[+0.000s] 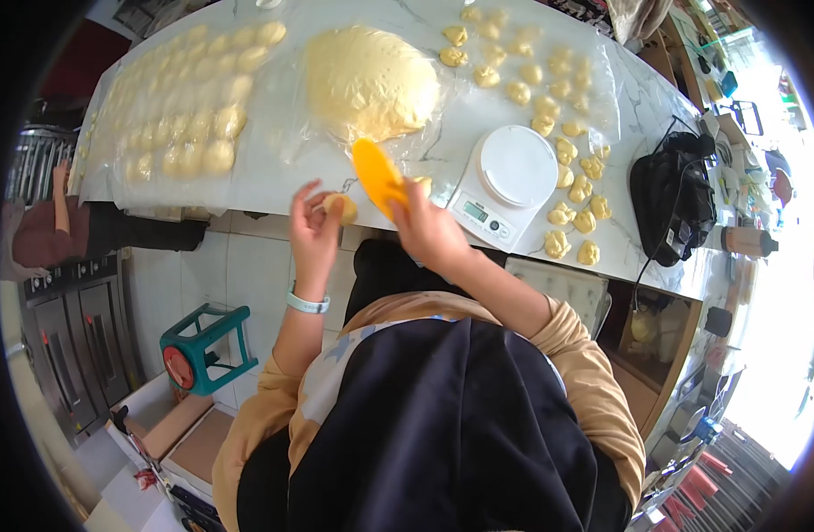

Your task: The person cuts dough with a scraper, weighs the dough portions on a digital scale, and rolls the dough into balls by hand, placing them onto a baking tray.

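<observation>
My left hand point(314, 232) holds a small lump of dough point(343, 209) at the table's front edge, its fingers curled round it. In my right hand point(427, 232) is a yellow scraper point(377, 175), tilted up toward the large dough mass point(369, 82). That mass lies on clear plastic behind both hands. A small dough piece point(419, 185) shows partly behind my right hand. Just right of this hand stands a white kitchen scale point(519, 168) with a bare platform; its display digits are too small to read surely.
Plastic covers rows of dough balls point(194, 133) at left. Several dough pieces point(580, 188) lie right of the scale, more under plastic behind. A black bag point(677, 199) sits at far right. A green stool point(207, 350) stands on the floor. Another person point(56, 235) is at far left.
</observation>
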The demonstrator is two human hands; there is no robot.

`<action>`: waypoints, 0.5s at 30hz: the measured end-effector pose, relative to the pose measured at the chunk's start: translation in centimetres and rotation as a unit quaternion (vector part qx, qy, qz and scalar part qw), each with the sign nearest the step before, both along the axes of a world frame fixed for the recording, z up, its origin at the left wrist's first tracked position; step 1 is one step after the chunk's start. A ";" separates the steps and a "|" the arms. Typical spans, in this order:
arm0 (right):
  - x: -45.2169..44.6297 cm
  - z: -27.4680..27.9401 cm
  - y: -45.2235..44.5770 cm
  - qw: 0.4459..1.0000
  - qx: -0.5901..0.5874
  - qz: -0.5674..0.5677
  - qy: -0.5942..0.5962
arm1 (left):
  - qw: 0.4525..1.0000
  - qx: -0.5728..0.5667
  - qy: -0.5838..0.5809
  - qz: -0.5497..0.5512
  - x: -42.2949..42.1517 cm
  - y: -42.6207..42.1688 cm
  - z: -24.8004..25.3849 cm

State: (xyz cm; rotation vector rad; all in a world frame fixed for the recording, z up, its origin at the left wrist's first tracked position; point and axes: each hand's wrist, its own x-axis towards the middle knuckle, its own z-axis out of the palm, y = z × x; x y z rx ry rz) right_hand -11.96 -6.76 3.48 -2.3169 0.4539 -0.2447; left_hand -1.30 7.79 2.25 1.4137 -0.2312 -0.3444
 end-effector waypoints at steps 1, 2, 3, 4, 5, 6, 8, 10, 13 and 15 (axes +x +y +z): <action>-0.8 -0.1 -0.7 0.993 0.050 -0.034 -0.098 | 0.999 0.037 -0.011 0.029 0.2 -0.5 1.4; -1.7 -0.1 -1.7 0.988 0.080 -0.064 -0.115 | 0.999 0.038 0.011 0.001 0.5 -0.5 1.2; -2.6 1.2 -2.7 0.984 0.087 -0.076 -0.134 | 0.998 0.036 0.030 -0.032 1.2 -0.6 0.7; -3.8 2.6 -3.6 0.979 0.090 -0.092 -0.157 | 0.996 0.032 0.046 -0.070 1.8 -1.3 0.8; -5.2 2.5 -4.4 0.968 0.130 -0.123 -0.175 | 0.990 0.012 0.074 -0.118 1.8 -2.4 1.0; -6.7 1.7 -5.4 0.954 0.166 -0.155 -0.197 | 0.982 -0.026 0.100 -0.157 1.4 -4.0 1.7; -9.5 2.1 -8.1 0.904 0.219 -0.223 -0.290 | 0.966 -0.028 0.118 -0.228 0.2 -7.5 2.7; -12.3 3.9 -11.5 0.822 0.251 -0.275 -0.431 | 0.950 -0.054 0.031 -0.305 -2.0 -11.2 3.1; -18.9 9.1 -17.5 0.802 0.104 -0.343 -0.477 | 0.919 0.009 -0.165 -0.359 -3.5 -16.2 1.7; -23.0 13.9 -19.1 0.760 0.117 -0.395 -0.503 | 0.850 0.101 -0.377 -0.354 -4.1 -18.3 2.0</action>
